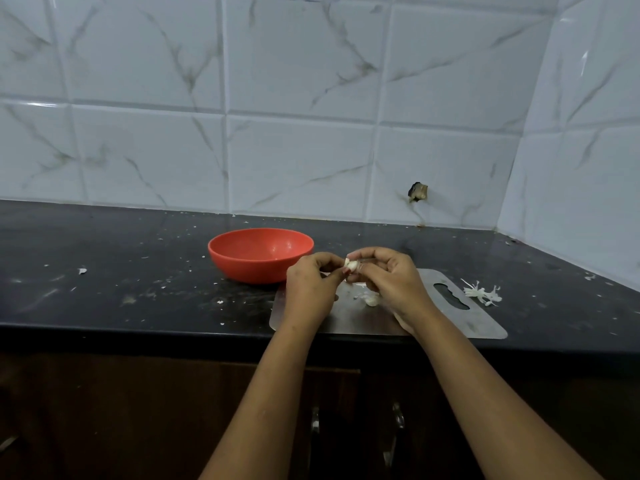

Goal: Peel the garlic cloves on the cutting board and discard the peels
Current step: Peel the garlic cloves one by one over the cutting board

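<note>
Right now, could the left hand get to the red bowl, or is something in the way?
Probably yes. The left hand is right beside the red bowl, with nothing between them. It and the right hand both pinch a garlic clove, so it would need to let go first.

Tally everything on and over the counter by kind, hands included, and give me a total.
Red bowl: 1
Metal cutting board: 1
Garlic cloves: 2, the held clove and the clove on the board
Pile of peels: 1
Hands: 2, the left hand and the right hand, both pinching the held clove
Total: 7
Tiny scattered scraps are not counted.
</note>
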A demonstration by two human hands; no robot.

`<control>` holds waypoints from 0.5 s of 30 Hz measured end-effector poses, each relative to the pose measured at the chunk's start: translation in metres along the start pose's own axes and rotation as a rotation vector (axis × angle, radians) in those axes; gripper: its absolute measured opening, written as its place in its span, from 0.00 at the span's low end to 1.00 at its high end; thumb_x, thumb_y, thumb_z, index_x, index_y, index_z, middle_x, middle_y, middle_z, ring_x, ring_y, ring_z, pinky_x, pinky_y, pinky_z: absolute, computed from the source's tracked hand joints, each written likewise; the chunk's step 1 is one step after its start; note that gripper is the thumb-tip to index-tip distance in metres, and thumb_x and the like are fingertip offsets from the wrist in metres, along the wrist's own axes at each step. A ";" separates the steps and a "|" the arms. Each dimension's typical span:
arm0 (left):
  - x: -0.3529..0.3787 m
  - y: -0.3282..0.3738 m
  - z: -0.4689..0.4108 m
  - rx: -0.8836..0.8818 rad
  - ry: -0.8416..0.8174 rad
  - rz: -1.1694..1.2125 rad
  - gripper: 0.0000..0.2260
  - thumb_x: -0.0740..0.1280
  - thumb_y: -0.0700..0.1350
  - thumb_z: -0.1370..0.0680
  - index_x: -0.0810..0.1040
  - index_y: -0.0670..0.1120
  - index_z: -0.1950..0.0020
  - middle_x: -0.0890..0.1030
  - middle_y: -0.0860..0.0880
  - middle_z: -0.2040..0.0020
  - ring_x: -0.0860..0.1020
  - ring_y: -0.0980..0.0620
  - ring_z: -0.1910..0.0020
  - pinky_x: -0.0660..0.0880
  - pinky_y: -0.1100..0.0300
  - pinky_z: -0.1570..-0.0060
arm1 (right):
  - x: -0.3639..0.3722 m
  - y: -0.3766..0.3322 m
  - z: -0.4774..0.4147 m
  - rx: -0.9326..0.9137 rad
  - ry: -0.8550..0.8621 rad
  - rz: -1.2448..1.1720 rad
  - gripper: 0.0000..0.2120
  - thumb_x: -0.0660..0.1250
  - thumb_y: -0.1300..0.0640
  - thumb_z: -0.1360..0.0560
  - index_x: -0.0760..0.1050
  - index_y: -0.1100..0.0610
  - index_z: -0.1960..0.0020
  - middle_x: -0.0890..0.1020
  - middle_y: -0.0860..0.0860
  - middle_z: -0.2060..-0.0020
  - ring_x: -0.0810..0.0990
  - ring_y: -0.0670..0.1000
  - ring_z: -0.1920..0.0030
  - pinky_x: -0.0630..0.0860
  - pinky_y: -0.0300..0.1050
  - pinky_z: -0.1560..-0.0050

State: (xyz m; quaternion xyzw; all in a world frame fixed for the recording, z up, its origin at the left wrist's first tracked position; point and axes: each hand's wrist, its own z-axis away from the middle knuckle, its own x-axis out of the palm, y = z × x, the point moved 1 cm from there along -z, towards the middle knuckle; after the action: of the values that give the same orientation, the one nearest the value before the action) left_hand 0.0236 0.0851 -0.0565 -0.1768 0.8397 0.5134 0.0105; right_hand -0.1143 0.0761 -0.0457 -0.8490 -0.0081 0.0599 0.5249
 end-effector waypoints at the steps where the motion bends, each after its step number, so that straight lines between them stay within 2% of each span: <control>1: 0.000 0.000 0.000 0.001 0.011 -0.014 0.03 0.71 0.40 0.25 0.83 0.46 0.53 0.81 0.50 0.60 0.80 0.54 0.62 0.79 0.63 0.66 | 0.000 0.000 0.001 0.006 -0.004 -0.020 0.07 0.67 0.67 0.25 0.82 0.59 0.53 0.85 0.56 0.62 0.84 0.51 0.61 0.74 0.32 0.64; 4: 0.001 -0.002 -0.002 0.007 0.035 -0.056 0.01 0.72 0.42 0.25 0.83 0.47 0.55 0.82 0.52 0.61 0.81 0.51 0.61 0.81 0.52 0.59 | 0.000 0.002 0.000 -0.019 -0.023 0.017 0.06 0.68 0.66 0.25 0.82 0.58 0.52 0.85 0.58 0.61 0.85 0.52 0.59 0.77 0.36 0.58; 7: 0.002 -0.004 -0.003 0.011 0.039 -0.088 0.02 0.72 0.43 0.26 0.83 0.49 0.57 0.81 0.54 0.63 0.81 0.53 0.61 0.81 0.48 0.56 | -0.001 0.004 -0.001 -0.021 -0.008 0.047 0.05 0.69 0.66 0.25 0.81 0.58 0.52 0.85 0.58 0.61 0.85 0.54 0.58 0.80 0.42 0.52; 12: 0.006 -0.004 -0.003 0.059 0.037 -0.146 0.04 0.71 0.42 0.26 0.84 0.51 0.58 0.79 0.56 0.67 0.79 0.54 0.64 0.80 0.49 0.59 | -0.001 0.004 -0.001 -0.006 0.035 0.081 0.05 0.68 0.66 0.26 0.80 0.59 0.52 0.85 0.57 0.63 0.85 0.51 0.61 0.77 0.37 0.61; 15: 0.006 -0.004 -0.003 0.064 0.036 -0.151 0.05 0.71 0.42 0.26 0.83 0.51 0.59 0.80 0.55 0.67 0.80 0.53 0.64 0.80 0.49 0.59 | -0.001 0.005 -0.002 -0.003 0.041 0.106 0.04 0.68 0.66 0.26 0.80 0.60 0.53 0.85 0.58 0.63 0.85 0.51 0.61 0.77 0.38 0.60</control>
State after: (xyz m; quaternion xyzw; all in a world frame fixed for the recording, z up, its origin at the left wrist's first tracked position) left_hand 0.0198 0.0796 -0.0598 -0.2481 0.8402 0.4806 0.0398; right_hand -0.1155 0.0724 -0.0488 -0.8500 0.0476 0.0701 0.5199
